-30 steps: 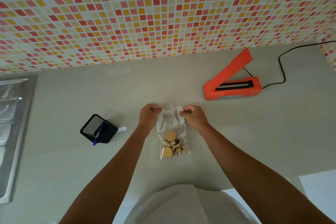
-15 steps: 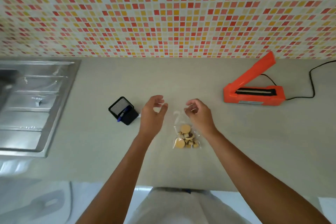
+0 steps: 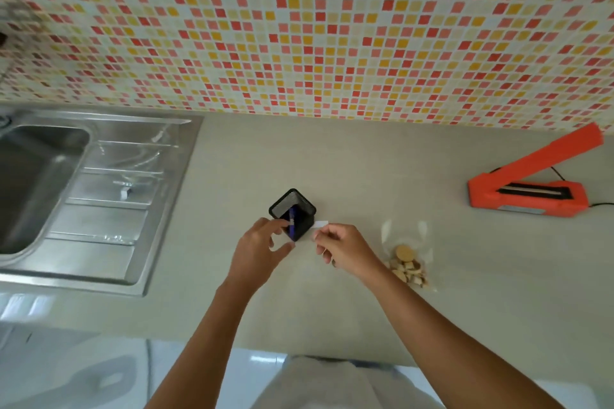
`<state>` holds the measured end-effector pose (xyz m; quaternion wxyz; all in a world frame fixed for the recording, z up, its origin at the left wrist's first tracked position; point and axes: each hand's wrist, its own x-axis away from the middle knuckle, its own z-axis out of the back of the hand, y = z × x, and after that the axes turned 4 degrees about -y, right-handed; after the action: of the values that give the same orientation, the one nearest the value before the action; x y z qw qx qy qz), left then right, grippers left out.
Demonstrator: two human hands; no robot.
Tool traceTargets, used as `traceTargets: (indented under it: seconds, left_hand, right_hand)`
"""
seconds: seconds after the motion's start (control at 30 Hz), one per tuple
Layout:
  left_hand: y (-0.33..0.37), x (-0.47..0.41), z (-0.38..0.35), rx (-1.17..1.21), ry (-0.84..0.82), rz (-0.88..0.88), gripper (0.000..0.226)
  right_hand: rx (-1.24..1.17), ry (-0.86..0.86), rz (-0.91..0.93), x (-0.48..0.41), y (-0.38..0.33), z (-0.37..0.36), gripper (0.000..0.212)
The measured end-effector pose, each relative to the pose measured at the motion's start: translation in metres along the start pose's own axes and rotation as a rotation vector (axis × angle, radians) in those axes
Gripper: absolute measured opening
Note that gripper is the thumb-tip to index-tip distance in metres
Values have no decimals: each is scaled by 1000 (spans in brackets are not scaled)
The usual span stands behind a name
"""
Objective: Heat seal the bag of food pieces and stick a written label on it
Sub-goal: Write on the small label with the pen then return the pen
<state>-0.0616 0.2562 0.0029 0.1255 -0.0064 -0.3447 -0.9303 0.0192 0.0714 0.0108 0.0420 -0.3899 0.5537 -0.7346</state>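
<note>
A clear bag of food pieces [image 3: 408, 264] lies flat on the counter, free of both hands, with its mouth towards the wall. The orange heat sealer [image 3: 528, 197] stands at the far right with its arm raised. A black mesh holder [image 3: 292, 204] has a blue pen [image 3: 292, 224] in it. My left hand [image 3: 260, 246] is at the holder's front, thumb and fingers spread, with the index fingertip by the pen. My right hand [image 3: 345, 247] pinches the edge of a small white label [image 3: 321, 224] just right of the holder.
A steel sink [image 3: 43, 176] with a ribbed drainboard [image 3: 109, 196] fills the left of the counter. The mosaic-tiled wall [image 3: 315, 26] closes the back. The sealer's black cord [image 3: 601, 205] trails off to the right. The counter's front edge runs below my forearms.
Both hands let go of the bag's top and moved left to the holder and label. The bag stays on the counter. My view has swung left, bringing the sink in.
</note>
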Motion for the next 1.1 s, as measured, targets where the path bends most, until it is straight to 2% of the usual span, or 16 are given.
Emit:
traceTargets:
  seconds: [0.1, 0.2, 0.3, 0.4, 0.5, 0.6, 0.7, 0.83, 0.97, 1.1]
  left_hand:
    - [-5, -12, -2, -46, -13, -94, 35]
    - [-7, -21, -2, -57, 5, -140, 22]
    - [-5, -24, 8, -33, 42, -181, 18]
    - [5, -25, 30, 68, 124, -230, 15]
    - [22, -24, 56, 255, 194, -194, 9]
    - [33, -26, 73, 560, 134, -81, 6]
    - [31, -32, 78, 736, -4, -36, 7]
    - [27, -35, 66, 651, -102, -26, 9]
    - [31, -33, 51, 405, -100, -134, 3]
    - [35, -35, 43, 162, -88, -212, 16]
  right_hand:
    - [-93, 29, -112, -4, -6, -21, 22]
    - [-149, 71, -160, -4, -10, -34, 29]
    - [-198, 96, -204, -5, -13, -40, 37]
    - [-300, 41, -224, -5, -21, -43, 53]
    - [-450, -10, -167, -4, -32, -44, 62]
    - [-644, -28, -54, -4, -46, -43, 54]
    - [-791, -15, 67, -6, -57, -37, 32]
    - [-759, 51, 140, -7, -66, -30, 18]
    - [-605, 133, 137, -9, -64, -29, 18]
    - [-539, 205, 122, -10, -58, -30, 21]
